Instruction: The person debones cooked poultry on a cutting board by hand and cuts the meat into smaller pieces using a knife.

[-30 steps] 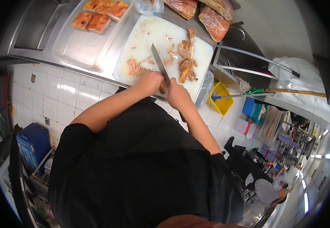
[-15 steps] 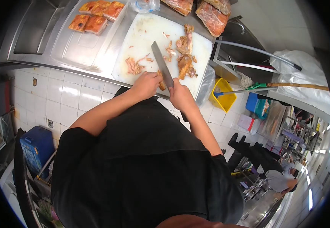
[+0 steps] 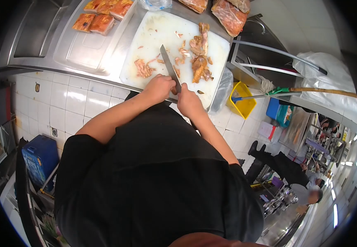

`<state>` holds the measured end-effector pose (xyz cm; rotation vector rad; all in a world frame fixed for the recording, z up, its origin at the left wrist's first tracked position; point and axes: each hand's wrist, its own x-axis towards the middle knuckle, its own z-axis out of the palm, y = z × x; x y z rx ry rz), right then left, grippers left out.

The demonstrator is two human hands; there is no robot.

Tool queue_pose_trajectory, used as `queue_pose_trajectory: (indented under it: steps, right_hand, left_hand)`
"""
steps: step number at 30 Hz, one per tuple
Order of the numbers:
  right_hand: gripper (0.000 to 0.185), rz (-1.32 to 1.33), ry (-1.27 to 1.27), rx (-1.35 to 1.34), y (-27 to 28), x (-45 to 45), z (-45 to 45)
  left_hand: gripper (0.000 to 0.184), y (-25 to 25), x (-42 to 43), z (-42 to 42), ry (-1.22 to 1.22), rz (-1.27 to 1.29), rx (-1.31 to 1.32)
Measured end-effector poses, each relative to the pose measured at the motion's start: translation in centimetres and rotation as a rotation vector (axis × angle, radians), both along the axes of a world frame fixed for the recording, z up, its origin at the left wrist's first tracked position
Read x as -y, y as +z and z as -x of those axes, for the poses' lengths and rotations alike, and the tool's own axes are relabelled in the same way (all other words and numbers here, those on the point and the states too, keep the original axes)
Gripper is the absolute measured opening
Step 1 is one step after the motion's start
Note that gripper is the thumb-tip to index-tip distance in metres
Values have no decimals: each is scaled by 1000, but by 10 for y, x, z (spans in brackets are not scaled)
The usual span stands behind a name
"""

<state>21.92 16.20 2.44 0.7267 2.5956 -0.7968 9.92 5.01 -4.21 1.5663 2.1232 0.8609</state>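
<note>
My right hand is closed around the handle of a long knife, whose blade points up and left over the white cutting board. My left hand has its fingers curled at the board's near edge, pressing a small piece of cooked meat beside the blade. Its fingertips are partly hidden. Shredded meat lies in a pile above that hand. Farther right on the board are a browned chunk of meat and a bony piece, with scraps around them.
A clear tray left of the board holds several browned slabs of meat. Wrapped meat lies behind the board. Below on the right stand a yellow bucket and a mop handle. A person is in the background.
Both hands and the knife have shifted slightly left, the right hand most. A small dark scrap now shows on the board right of my right hand. The background person has moved.
</note>
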Motion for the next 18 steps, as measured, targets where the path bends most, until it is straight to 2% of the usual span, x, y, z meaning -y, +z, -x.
queue_pose_trajectory:
  steps: [5,11,14,18]
  right_hand:
    - [22,15,72,64,33,-14,-4]
    - [21,63,-20,84,2,2,-5]
    - [22,63,-67,-79,-9,0,2]
    - [25,36,-2,-41,-3,-4,10]
  left_hand:
    - [4,-6,-1,0,28,-57,-48]
    - [7,-10,1,3,14,-99,-26]
    - [10,-15,1,13,52,-120,-114]
    - [12,-9,1,20,20,-59,-141]
